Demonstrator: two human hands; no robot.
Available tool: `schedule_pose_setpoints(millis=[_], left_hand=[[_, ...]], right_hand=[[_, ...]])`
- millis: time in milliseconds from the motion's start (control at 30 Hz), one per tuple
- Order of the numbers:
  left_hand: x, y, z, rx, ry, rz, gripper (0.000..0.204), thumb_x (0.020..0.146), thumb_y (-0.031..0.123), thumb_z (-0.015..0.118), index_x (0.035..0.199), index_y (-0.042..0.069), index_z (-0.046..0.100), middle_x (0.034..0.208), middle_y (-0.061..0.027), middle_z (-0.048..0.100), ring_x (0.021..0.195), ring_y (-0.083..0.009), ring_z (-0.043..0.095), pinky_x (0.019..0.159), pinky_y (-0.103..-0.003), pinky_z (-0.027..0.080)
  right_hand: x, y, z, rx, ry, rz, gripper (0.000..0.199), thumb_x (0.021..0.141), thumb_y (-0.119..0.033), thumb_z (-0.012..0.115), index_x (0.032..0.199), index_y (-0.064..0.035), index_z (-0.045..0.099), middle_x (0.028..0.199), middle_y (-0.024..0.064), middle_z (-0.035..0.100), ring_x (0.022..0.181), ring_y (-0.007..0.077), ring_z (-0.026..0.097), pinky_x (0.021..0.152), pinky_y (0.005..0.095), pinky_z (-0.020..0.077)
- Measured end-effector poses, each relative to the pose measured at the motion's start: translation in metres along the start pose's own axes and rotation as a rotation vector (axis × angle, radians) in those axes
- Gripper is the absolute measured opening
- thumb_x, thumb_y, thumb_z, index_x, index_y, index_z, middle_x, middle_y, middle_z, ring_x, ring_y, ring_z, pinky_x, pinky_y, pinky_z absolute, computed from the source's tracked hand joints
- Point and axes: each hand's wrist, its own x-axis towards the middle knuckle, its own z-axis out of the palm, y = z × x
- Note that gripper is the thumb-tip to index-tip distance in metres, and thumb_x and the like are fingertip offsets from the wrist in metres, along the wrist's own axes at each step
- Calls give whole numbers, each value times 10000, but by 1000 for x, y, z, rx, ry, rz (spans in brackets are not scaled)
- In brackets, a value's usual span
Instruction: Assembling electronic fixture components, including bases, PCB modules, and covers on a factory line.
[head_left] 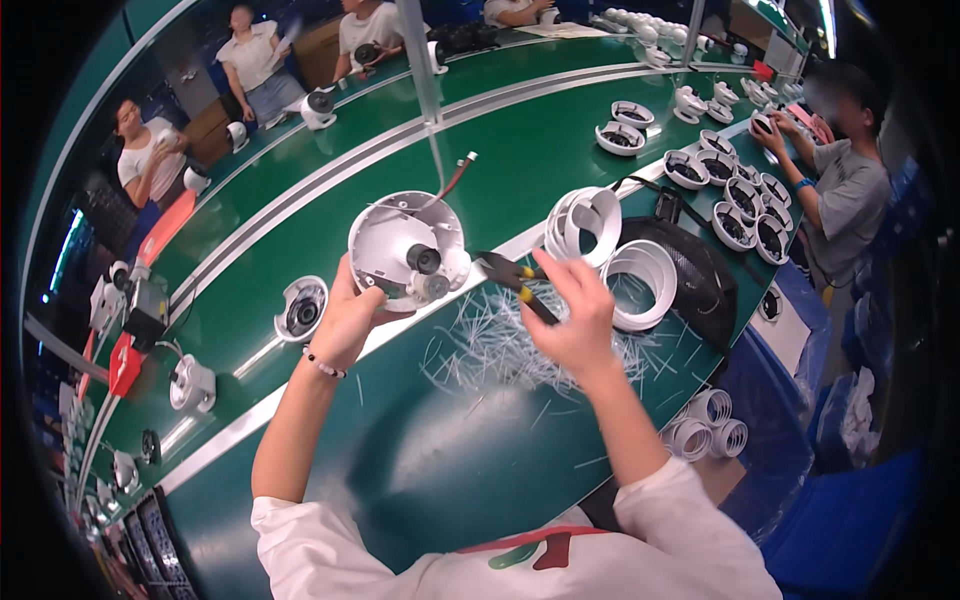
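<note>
My left hand (345, 318) grips the lower left rim of a round white camera housing (382, 240), its hollow side facing me. Inside the housing are a black lens part (423, 259) and a rounded grey piece (432, 287). A thin cable (455, 180) with a white plug sticks up from its upper edge. My right hand (578, 322) is closed around side cutters (500, 270) with black and yellow handles. The cutters' jaws are beside the housing's right edge; whether they touch it I cannot tell. Below them lies a heap of thin white plastic strips (510, 345).
White rings (640, 285) stand stacked right of my right hand, by a black mesh bag (690, 280). Several round housings (740, 200) sit farther right. A dome camera (303, 310) lies on the green conveyor (240, 270) at left. Co-workers (840, 165) work around the line.
</note>
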Motion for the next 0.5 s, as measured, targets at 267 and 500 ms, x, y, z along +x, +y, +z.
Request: schedule_pose_setpoints(millis=[267, 500], left_hand=[[-38, -11, 0, 17, -15, -68, 584, 708, -43, 426, 1258, 80, 271, 1186, -96, 424, 1070, -227, 483, 803, -437, 503], [-47, -11, 1, 12, -47, -50, 605, 700, -44, 427, 1265, 91, 258, 1212, -93, 396, 1107, -226, 450, 841, -450, 479]], right_hand=[[30, -20, 6, -327, -165, -117, 479, 516, -157, 698, 969, -63, 572, 814, 61, 479, 789, 227, 450, 654, 358, 344], [28, -27, 6, -363, -165, -103, 478, 503, -158, 703, 951, -66, 565, 814, 62, 467, 801, 231, 442, 659, 359, 338]])
